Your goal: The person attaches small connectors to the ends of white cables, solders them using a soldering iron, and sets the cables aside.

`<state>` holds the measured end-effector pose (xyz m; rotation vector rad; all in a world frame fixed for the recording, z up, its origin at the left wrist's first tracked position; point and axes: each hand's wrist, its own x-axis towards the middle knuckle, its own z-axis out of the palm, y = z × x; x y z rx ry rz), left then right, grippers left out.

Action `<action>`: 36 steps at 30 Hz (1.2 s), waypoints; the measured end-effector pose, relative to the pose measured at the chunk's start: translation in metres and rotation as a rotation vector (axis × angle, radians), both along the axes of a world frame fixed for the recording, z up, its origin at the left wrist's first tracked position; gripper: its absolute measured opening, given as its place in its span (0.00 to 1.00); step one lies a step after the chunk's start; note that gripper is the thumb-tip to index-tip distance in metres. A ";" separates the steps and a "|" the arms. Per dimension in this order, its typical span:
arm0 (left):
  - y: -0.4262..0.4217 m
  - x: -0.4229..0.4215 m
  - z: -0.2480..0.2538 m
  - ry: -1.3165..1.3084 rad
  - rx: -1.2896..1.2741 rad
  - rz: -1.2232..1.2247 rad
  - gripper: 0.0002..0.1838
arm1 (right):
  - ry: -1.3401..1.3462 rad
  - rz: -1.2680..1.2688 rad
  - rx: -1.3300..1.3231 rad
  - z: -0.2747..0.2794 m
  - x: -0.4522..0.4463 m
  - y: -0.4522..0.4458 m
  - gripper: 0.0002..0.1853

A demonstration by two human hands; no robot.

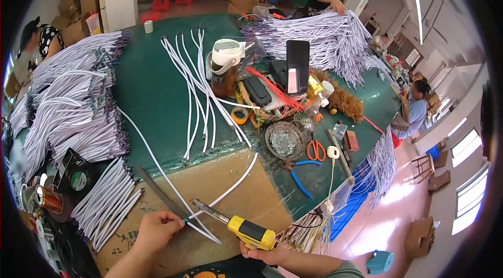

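My left hand point(157, 230) pinches the end of a white cable point(230, 190) above the brown board point(243, 207). The cable bends round in a loop, and another white length crosses it beside my fingers. My right hand point(262, 253) is closed around a yellow and black tool point(252, 232) with a long metal tip. That tip points up and left, just above the cable, close to my left fingertips. A flat grey metal strip point(157, 189) lies on the board beyond my left hand. Short white cables point(107, 199) are bundled left of it.
Large cable piles point(78, 105) stand at left and back right. Pliers point(301, 176), orange scissors point(316, 151), a metal bowl point(284, 141), a jug point(225, 71) and a phone point(297, 67) are on the green table point(144, 68). Several other people are around the room.
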<state>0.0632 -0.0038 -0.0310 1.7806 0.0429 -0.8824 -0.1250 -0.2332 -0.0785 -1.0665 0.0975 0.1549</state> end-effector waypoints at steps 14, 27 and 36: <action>0.003 -0.002 -0.010 0.051 -0.060 0.040 0.05 | 0.077 -0.068 -0.060 -0.003 -0.005 0.005 0.11; 0.000 -0.001 -0.009 0.047 -0.077 0.056 0.03 | 0.070 -0.058 -0.081 -0.005 -0.005 0.004 0.08; 0.002 -0.002 -0.004 0.053 -0.057 0.035 0.05 | 0.092 -0.092 -0.052 -0.004 -0.007 0.008 0.09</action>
